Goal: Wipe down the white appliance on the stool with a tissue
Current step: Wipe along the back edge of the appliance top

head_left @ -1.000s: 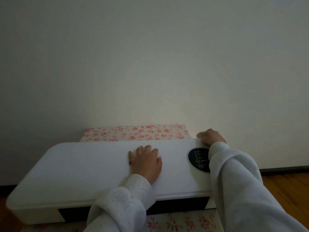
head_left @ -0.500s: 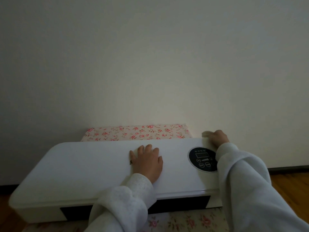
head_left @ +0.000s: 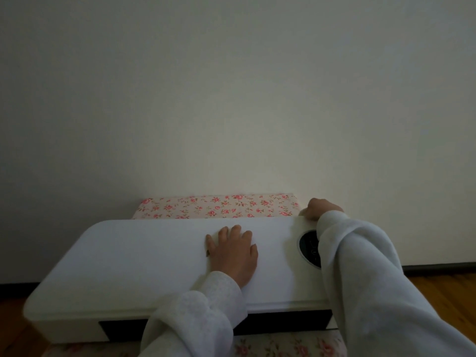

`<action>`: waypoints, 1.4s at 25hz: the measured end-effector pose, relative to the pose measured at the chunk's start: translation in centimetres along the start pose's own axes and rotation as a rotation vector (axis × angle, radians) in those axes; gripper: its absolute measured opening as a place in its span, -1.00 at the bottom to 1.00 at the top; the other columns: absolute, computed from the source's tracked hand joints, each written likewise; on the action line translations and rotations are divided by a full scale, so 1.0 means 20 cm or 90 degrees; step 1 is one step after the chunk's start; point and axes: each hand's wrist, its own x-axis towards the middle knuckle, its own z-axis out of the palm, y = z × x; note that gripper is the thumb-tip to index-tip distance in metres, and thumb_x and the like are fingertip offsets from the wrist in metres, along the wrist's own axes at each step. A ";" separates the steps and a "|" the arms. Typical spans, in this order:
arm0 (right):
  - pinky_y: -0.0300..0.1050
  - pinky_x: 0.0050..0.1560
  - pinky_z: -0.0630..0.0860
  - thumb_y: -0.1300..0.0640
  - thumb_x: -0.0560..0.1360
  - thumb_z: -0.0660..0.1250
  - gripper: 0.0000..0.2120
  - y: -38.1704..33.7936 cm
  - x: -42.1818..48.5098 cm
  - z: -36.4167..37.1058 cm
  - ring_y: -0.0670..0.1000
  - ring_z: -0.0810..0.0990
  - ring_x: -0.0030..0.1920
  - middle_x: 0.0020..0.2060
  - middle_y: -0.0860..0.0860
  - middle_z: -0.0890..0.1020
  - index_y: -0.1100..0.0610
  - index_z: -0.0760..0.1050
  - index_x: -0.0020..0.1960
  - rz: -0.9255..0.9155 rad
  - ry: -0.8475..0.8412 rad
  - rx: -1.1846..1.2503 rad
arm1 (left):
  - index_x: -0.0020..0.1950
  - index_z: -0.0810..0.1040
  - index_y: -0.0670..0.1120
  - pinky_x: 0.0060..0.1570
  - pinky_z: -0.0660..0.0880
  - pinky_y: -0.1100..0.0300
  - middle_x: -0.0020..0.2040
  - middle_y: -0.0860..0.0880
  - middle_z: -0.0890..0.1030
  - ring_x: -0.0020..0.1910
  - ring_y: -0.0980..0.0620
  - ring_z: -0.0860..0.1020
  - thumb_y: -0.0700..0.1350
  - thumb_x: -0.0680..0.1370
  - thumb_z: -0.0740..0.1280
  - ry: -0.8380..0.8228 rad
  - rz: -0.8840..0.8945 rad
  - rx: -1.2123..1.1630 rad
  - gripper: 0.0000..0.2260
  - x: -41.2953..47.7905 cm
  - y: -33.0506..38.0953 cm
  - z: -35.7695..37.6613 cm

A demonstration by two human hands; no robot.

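Left hand (head_left: pixel 233 253) spread flat on white appliance (head_left: pixel 134 258) atop stool (head_left: pixel 216 207); right hand (head_left: pixel 320 208) curled at its far right corner, contents unclear.

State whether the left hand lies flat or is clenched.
Flat: the left hand lies palm down, fingers spread, on the white appliance.

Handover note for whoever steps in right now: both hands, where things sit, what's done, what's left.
Left hand: open, flat on top of the long white plastic appliance, steadying it.
Right hand: curled at the appliance's far right corner; the tissue itself can't be made out, so the grip is uncertain.
The appliance lies across the floral fabric stool against the wall; the right sleeve partly covers its round black control panel.
Done: wiping seems to be at the far right corner.
Left: can't tell which areas are already wiped; check the top and front edge.
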 end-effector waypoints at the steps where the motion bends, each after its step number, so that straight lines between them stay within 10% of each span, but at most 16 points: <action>1: -0.13 -0.04 0.40 0.02 0.49 0.22 -0.68 -0.01 0.00 0.00 0.10 0.51 -0.06 0.06 0.09 0.61 0.18 0.50 0.15 -0.014 -0.005 -0.001 | 0.43 0.28 0.03 0.47 -0.02 -0.26 0.51 0.00 0.20 0.52 -0.09 0.08 0.02 0.64 0.02 0.001 0.000 0.000 -0.63 0.00 0.00 0.00; 7: -0.03 0.19 0.44 0.11 0.54 0.13 -0.65 -0.14 0.02 0.03 0.15 0.53 0.21 0.21 0.16 0.56 0.25 0.46 0.23 -0.117 -0.016 0.022 | 0.43 0.27 0.04 0.47 -0.02 -0.25 0.52 0.01 0.20 0.51 -0.09 0.09 0.03 0.63 0.02 0.002 -0.001 0.004 -0.63 0.00 0.00 0.00; 35: -0.02 0.29 0.35 -0.15 0.49 0.24 -0.52 -0.42 0.04 0.11 0.10 0.48 0.30 0.28 0.07 0.54 0.14 0.48 0.27 -0.158 -0.126 -0.023 | 0.40 0.33 0.03 0.45 -0.01 -0.26 0.49 0.00 0.23 0.49 -0.07 0.12 0.02 0.62 0.05 0.018 0.004 0.000 -0.65 0.00 0.00 0.00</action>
